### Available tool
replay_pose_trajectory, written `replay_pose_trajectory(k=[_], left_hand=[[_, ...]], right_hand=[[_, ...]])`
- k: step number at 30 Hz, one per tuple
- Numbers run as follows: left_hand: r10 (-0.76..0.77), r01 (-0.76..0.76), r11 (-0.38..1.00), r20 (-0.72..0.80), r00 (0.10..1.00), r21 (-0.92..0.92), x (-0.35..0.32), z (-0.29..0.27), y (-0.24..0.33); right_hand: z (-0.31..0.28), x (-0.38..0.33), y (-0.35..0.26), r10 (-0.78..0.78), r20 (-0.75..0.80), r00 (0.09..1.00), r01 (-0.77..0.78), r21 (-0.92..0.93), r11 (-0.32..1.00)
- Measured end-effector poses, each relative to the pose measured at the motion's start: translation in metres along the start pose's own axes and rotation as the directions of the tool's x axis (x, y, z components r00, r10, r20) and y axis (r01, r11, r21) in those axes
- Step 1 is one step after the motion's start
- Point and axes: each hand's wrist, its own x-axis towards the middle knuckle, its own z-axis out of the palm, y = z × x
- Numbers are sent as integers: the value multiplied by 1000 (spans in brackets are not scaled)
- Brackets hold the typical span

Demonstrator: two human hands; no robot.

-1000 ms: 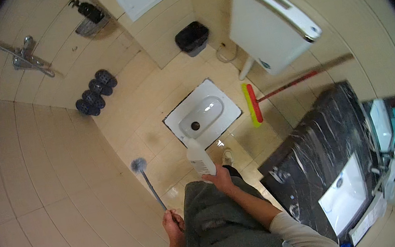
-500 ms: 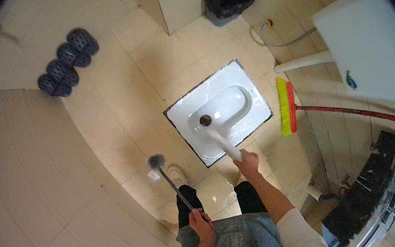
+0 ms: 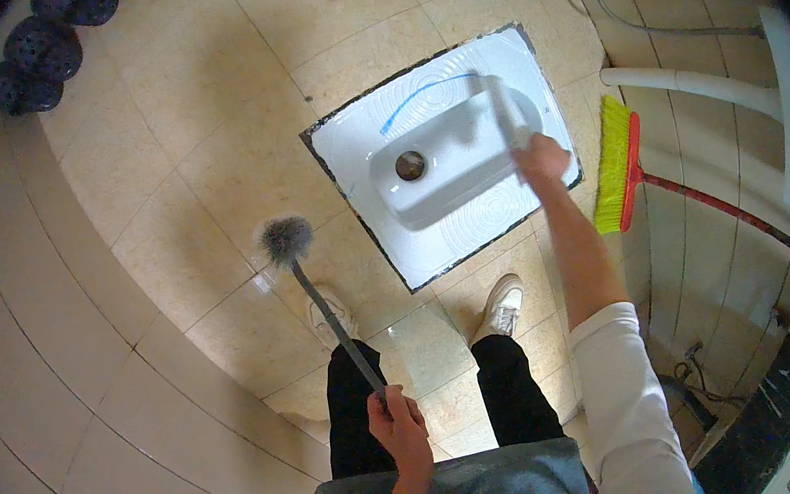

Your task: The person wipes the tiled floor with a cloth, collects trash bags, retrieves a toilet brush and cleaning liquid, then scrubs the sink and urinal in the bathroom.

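The right hand (image 3: 541, 158) grips a white bottle (image 3: 501, 111), blurred, now over the squat toilet (image 3: 448, 154) where a blue streak has appeared; the left hand (image 3: 398, 428) grips the grey-bristled brush (image 3: 285, 239).

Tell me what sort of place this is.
A tiled washroom, most likely. A white squat toilet pan is set into the floor, the left hand grips a toilet brush, and a yellow-bristled broom leans by the wall.

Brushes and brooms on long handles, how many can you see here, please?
2: a grey toilet brush held in the left hand, and a yellow broom beside the squat toilet. Others may be hidden.
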Motion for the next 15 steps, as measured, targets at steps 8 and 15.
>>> replay_pose_trajectory(k=[8, 15], left_hand=[[-2, 1, 999, -33, 999, -35, 7, 8, 0], [16, -14, 998, -26, 1000, 60, 10, 1, 2]], right_hand=[[12, -133, 104, 518, 314, 796, -403, -363, 840], [31, -241, 28, -132, 564, 815, 57, 148, 987]])
